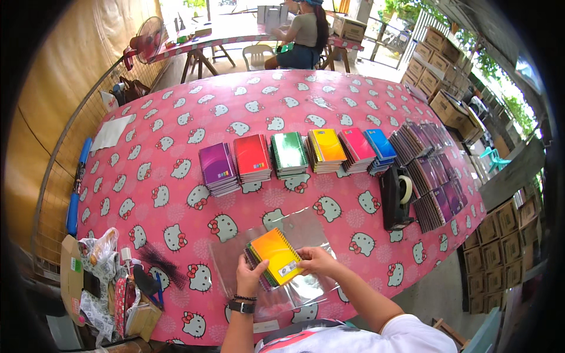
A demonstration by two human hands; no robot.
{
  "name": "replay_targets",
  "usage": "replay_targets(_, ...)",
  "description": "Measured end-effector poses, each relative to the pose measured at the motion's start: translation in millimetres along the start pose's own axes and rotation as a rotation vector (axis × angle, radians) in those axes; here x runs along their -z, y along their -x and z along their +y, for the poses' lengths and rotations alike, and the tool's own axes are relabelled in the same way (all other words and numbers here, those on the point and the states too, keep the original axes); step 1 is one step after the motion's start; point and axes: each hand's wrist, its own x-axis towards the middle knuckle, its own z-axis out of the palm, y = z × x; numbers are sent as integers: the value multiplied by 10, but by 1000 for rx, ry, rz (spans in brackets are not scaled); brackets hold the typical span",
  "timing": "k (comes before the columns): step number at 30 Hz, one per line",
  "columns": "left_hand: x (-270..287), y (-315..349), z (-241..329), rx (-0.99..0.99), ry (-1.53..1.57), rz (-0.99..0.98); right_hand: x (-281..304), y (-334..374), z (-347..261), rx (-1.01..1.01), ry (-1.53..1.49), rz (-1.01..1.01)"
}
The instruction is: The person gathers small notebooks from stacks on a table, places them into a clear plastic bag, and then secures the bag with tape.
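Between my two hands is a small stack of spiral notebooks (275, 252), tilted, with a yellow-orange cover on top and darker edges showing below. My left hand (252, 274) grips its left side, thumb over the cover's edge. At the lower right corner, my right hand (316, 261) pinches the stack near a small white label. A clear plastic sheet or bag (232, 250) lies flat beneath them on the pink table. Beyond stand a row of notebook stacks: purple (218, 165), red (252, 154), green (289, 150), yellow (327, 147), pink (356, 144) and blue (380, 144).
A black tape dispenser (394, 203) stands right of my hands, beside piles of plastic-wrapped notebooks (435, 182). At lower left is a cluttered box (73, 270) of pouches and pens. A person (305, 35) sits at a far table. Cardboard cartons (500, 247) are piled at right.
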Motion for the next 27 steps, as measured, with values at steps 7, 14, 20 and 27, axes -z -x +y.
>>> replay_targets(7, 92, 2, -13, 17, -57, -3, 1802, -804, -1078, 585, 1072, 1158)
replay_targets(14, 84, 20, 41, 45, -82, 14, 2277, -1234, -1087, 179, 1456, 1173)
replay_targets(20, 121, -18, -21, 36, -67, -6, 2121, -565, -1326, 607, 1034, 1121)
replay_targets(27, -29, 23, 53, -35, 115, -97, 166, -95, 120, 60, -238, 211)
